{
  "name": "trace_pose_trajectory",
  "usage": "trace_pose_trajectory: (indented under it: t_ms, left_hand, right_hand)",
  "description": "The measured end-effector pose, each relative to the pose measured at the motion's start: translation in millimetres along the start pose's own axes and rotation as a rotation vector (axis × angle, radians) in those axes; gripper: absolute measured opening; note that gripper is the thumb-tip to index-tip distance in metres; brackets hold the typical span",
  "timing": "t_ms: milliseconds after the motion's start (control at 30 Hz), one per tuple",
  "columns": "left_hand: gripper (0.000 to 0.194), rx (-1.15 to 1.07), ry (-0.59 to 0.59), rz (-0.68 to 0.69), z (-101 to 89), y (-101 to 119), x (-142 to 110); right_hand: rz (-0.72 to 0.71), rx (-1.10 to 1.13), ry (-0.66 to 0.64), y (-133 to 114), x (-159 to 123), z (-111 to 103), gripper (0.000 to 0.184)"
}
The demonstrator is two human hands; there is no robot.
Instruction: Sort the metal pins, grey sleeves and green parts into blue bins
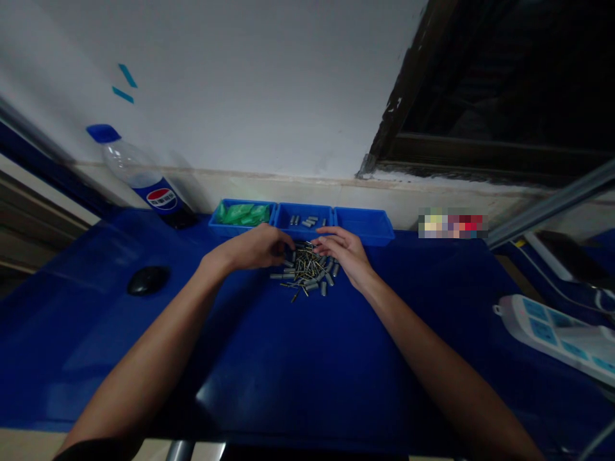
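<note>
A heap of small metal pins point(307, 264) and grey metal cylinders point(323, 289) lies on the blue tabletop, between my hands. At the heap's left edge, my left hand point(259, 248) is closed, with its fingers curled downward. Whatever lies between those fingertips is too small and dark to make out. My right hand point(346, 253) reaches over the right side of the heap. Its fingers are stretched and slightly apart, close above the pieces, and nothing shows in them. Just behind the heap, a blue middle tray point(304, 208) contains several grey cylinders.
Beside the middle tray are a left tray point(213, 224) with green plastic packets point(244, 214) and a right blue tray point(365, 224). A cola bottle point(161, 195) stands back left, near a black computer mouse point(148, 280). A white power strip point(560, 333) lies at right.
</note>
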State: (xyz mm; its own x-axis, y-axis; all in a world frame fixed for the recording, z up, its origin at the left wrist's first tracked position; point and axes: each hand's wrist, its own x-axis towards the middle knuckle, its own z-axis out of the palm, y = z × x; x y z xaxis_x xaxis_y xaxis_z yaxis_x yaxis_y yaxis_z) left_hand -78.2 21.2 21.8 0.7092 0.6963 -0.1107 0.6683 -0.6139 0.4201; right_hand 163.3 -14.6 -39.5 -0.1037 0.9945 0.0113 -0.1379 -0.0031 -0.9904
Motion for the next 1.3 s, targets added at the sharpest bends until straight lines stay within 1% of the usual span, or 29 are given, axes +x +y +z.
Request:
trace_pose_trajectory:
  t_ms: [100,167,233,300,367,467,567,633,700,733,800,867,900,1000,1133,1233,1300]
  left_hand:
    - [0.028,-0.127,0.135,0.047,-5.4,7,-2]
    - [0.024,-0.268,0.214,0.04,-4.3,12,0]
    - [0.021,-0.408,0.267,0.038,-0.7,16,3]
    - [0.019,-0.487,0.289,0.039,3.3,18,5]
    - [0.019,-0.513,0.3,0.034,6.2,20,6]
    - [0.019,-0.539,0.3,0.028,7.3,21,7]
    - [0.019,-0.508,0.271,0.031,6.2,18,6]
    - [0.017,-0.396,0.223,0.023,6.1,13,6]
    - [0.017,-0.236,0.156,0.011,7.2,7,5]
    - [0.018,-0.169,0.111,0.012,8.2,4,5]
    - [0.02,-0.086,0.008,0.018,10.7,1,5]
    - [0.024,-0.06,-0.071,0.017,13.4,0,7]
    - [0.025,-0.055,-0.089,0.011,14.7,1,8]
    - [0.022,-0.031,-0.089,-0.008,18.1,4,12]
    - [0.02,0.001,-0.086,-0.04,20.3,6,13]
    - [0.02,-0.015,-0.096,-0.049,16.8,4,9]
    - [0.021,-0.048,-0.08,-0.041,11.9,3,5]
  right_hand:
    - [-0.008,-0.014,0.001,1,1,-2,0.025]
    - [-0.001,-0.027,-0.019,2,1,-1,0.025]
    - [0.026,-0.021,-0.062,2,0,0,0.027]
    - [0.064,0.021,-0.11,2,-2,3,0.029]
    - [0.089,0.075,-0.137,1,-4,7,0.031]
    - [0.09,0.125,-0.122,1,-7,10,0.033]
    - [0.059,0.104,-0.083,3,-5,11,0.03]
    - [0.011,0.032,-0.047,5,-1,11,0.025]
    - [-0.047,-0.036,-0.001,4,3,9,0.022]
    - [-0.073,-0.054,0.017,3,5,9,0.023]
    - [-0.111,-0.058,0.03,0,7,7,0.032]
    - [-0.126,-0.053,0.009,-3,7,5,0.042]
    - [-0.127,-0.053,-0.007,-4,7,4,0.043]
    - [-0.115,-0.054,-0.039,-3,4,1,0.035]
    - [-0.089,-0.052,-0.035,-2,1,0,0.025]
    - [-0.067,-0.056,-0.038,-2,-1,0,0.024]
    - [-0.064,-0.051,-0.041,-2,-1,1,0.023]
